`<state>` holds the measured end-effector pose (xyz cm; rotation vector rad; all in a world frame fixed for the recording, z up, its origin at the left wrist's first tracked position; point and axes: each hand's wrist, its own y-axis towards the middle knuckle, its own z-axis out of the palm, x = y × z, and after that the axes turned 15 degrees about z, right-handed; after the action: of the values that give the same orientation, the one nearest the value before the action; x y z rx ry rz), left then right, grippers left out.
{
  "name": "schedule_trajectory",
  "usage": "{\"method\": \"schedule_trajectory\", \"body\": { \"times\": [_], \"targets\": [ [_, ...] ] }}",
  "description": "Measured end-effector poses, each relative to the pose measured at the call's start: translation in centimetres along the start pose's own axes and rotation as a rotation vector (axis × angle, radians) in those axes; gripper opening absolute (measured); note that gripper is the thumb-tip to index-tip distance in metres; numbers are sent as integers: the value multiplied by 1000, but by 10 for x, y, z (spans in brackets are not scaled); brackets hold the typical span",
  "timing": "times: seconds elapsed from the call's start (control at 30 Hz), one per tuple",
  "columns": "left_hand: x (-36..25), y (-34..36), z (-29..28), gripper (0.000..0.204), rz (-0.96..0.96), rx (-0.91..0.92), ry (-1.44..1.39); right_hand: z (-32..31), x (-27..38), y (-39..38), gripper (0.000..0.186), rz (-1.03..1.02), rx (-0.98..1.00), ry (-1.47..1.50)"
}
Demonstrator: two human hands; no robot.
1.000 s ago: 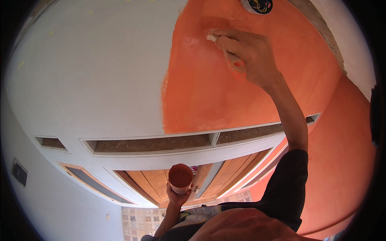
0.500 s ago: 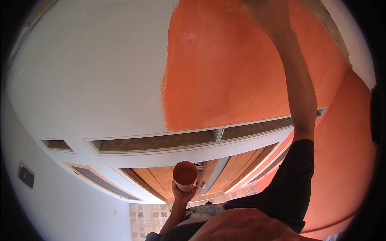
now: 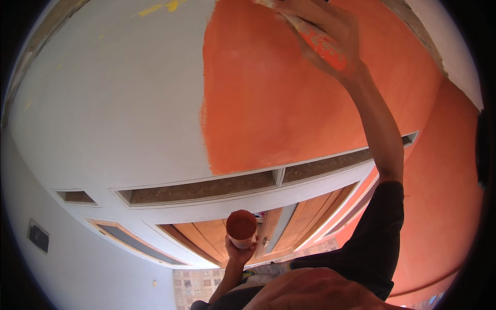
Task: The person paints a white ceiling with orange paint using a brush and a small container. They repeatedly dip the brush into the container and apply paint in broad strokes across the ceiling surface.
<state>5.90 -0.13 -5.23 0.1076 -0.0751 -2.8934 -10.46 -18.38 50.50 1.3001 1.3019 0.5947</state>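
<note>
My right hand (image 3: 338, 23) is raised high against the wall, closed around a paintbrush (image 3: 323, 46). Its handle is pale and smeared with orange paint; the bristle end runs up out of the top of the picture. Behind it, wet-looking orange paint (image 3: 268, 103) covers the right part of the wall and ends in a ragged edge against bare white wall (image 3: 119, 103). Lower down, my left hand (image 3: 241, 252) grips a round paint cup (image 3: 242, 238) from below and the side. Orange-brown paint (image 3: 242, 226) shows inside it.
Below the painted area runs a long framed vent opening (image 3: 201, 190). Wooden doors (image 3: 196, 240) stand under it, with patterned floor tiles (image 3: 196, 284) beyond. A small dark framed plaque (image 3: 39, 236) hangs on the left wall. The right-hand wall (image 3: 439, 196) is orange.
My right hand has come down and left, bringing the brush handle into sight. The view has shifted slightly; the cup stays in my left hand.
</note>
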Motion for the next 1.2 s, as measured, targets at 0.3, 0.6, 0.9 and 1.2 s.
{"method": "schedule_trajectory", "body": {
  "times": [0.3,0.6,0.9,1.2],
  "targets": [
    [0,2,-15,71,-53,5,70,2,1,-43,18,86,51,-119],
    [3,-7,13,64,36,-41,-2,-7,5,-21,16,-90,-38,-46],
    [9,-9,19,67,34,-24,52,23,-28,-5,24,-221,-173,-92],
    [8,-12,14,68,17,-46,22,-2,-52,-73,22,147,-114,22]
  ]
}}
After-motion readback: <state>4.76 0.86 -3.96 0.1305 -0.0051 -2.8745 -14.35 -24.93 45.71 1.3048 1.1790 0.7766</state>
